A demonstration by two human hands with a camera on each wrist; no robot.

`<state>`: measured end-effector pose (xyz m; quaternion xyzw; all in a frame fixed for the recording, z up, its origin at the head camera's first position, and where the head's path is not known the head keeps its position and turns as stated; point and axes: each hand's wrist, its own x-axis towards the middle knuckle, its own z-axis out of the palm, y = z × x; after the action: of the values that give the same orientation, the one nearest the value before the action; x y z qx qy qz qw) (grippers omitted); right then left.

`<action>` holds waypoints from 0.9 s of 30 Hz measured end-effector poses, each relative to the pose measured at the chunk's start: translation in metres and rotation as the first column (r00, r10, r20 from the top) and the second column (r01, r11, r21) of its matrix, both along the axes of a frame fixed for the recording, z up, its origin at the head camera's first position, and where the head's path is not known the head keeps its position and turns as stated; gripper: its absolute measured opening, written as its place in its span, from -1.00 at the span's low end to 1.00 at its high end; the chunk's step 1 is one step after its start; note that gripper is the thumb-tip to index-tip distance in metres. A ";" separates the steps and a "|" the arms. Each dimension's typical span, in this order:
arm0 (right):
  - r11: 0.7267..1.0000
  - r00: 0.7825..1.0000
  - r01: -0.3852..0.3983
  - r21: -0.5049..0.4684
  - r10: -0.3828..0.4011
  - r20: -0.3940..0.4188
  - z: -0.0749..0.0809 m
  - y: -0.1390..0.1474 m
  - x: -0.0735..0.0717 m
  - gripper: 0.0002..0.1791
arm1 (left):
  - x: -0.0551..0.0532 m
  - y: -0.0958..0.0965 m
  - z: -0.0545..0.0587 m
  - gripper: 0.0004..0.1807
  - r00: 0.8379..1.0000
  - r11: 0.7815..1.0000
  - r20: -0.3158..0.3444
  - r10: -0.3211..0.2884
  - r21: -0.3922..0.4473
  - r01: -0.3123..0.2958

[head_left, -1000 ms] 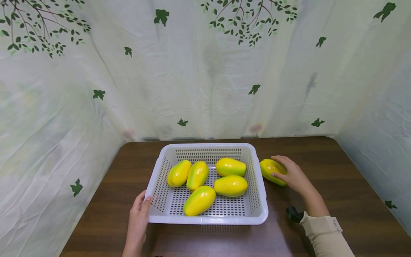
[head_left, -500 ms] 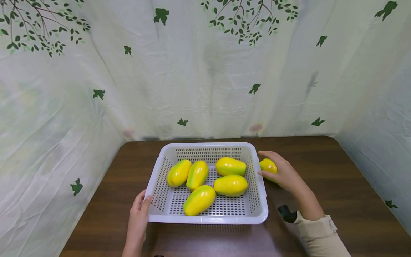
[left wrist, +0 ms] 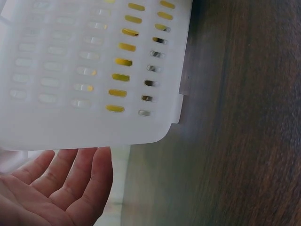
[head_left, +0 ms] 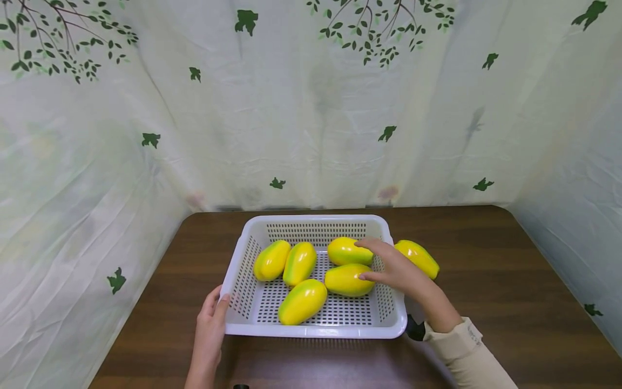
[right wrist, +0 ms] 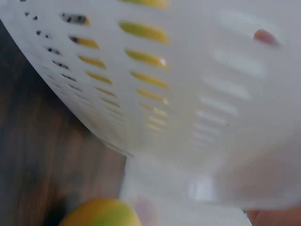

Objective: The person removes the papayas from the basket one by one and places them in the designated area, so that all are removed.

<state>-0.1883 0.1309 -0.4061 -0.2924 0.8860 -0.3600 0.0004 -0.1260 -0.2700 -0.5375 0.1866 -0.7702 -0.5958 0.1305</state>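
Observation:
A white perforated plastic basket (head_left: 311,330) holds several glossy yellow, green-tinged fruits, mango-like in shape. My left hand (head_left: 208,321) grips its left rim, thumb on top; in the left wrist view the fingertips (left wrist: 101,157) meet the rim from outside. My right hand (head_left: 400,273) reaches over the right wall, fingers spread and loosely bent. Its fingertips are at the right ends of the upper right fruit (head_left: 346,250) and the lower right fruit (head_left: 347,280); contact is unclear. Through a slot in the right wrist view a fingertip (right wrist: 265,36) shows.
Outside the basket's right wall, behind my right forearm, another yellow fruit (head_left: 419,258) lies on the dark wooden table (head_left: 515,292). A pale leaf-printed cloth (head_left: 301,124) hangs behind and at both sides. A small dark object (head_left: 241,386) shows at the bottom edge.
My right hand has left the fruit outside the basket and moved left over the right wall to the fruits inside. My left hand keeps its place on the rim.

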 end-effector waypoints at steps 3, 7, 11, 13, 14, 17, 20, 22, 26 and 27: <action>1.000 0.998 -0.003 0.015 0.002 0.058 -0.003 -0.005 0.000 -0.30 | 0.000 0.001 0.000 -0.51 1.000 1.000 0.005 0.004 -0.005 -0.004; 0.999 0.996 -0.023 0.047 0.018 0.090 -0.007 -0.011 -0.001 -0.30 | 0.001 0.003 0.004 -0.51 1.000 1.000 0.005 -0.001 -0.002 0.001; 0.996 0.995 -0.054 0.067 0.048 0.088 -0.009 -0.015 -0.003 -0.32 | 0.006 0.007 0.015 -0.48 1.000 1.000 0.006 -0.029 0.001 0.029; 0.995 0.995 -0.063 0.080 0.056 0.085 -0.010 -0.018 -0.004 -0.32 | 0.008 0.008 0.022 -0.47 0.998 0.998 -0.009 -0.057 0.005 0.057; 0.994 0.995 -0.065 0.088 0.057 0.084 -0.010 -0.019 -0.005 -0.33 | 0.009 0.009 0.025 -0.47 0.997 0.997 -0.019 -0.071 0.014 0.071; 0.990 0.995 -0.072 0.123 0.063 0.076 -0.011 -0.022 -0.007 -0.33 | 0.012 0.010 0.031 -0.47 0.996 0.996 -0.036 -0.085 0.026 0.086; 0.984 0.995 -0.077 0.163 0.065 0.078 -0.011 -0.024 -0.008 -0.33 | 0.015 0.013 0.036 -0.47 0.996 0.996 -0.047 -0.079 0.038 0.081; 0.979 0.995 -0.074 0.191 0.059 0.083 -0.011 -0.026 -0.008 -0.32 | 0.017 0.016 0.041 -0.47 0.995 0.996 -0.054 -0.078 0.041 0.080; 0.964 0.995 -0.064 0.258 0.042 0.089 -0.011 -0.029 -0.007 -0.29 | 0.021 0.024 0.055 -0.48 0.995 0.996 -0.070 -0.072 0.051 0.075; 0.960 0.995 -0.063 0.272 0.040 0.089 -0.011 -0.029 -0.007 -0.29 | 0.022 0.025 0.058 -0.48 0.994 0.995 -0.080 -0.077 0.061 0.082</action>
<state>-0.1956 0.1016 -0.4175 -0.2974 0.9186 -0.2452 0.0871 -0.1038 -0.2448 -0.4794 0.1365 -0.7520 -0.6316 0.1302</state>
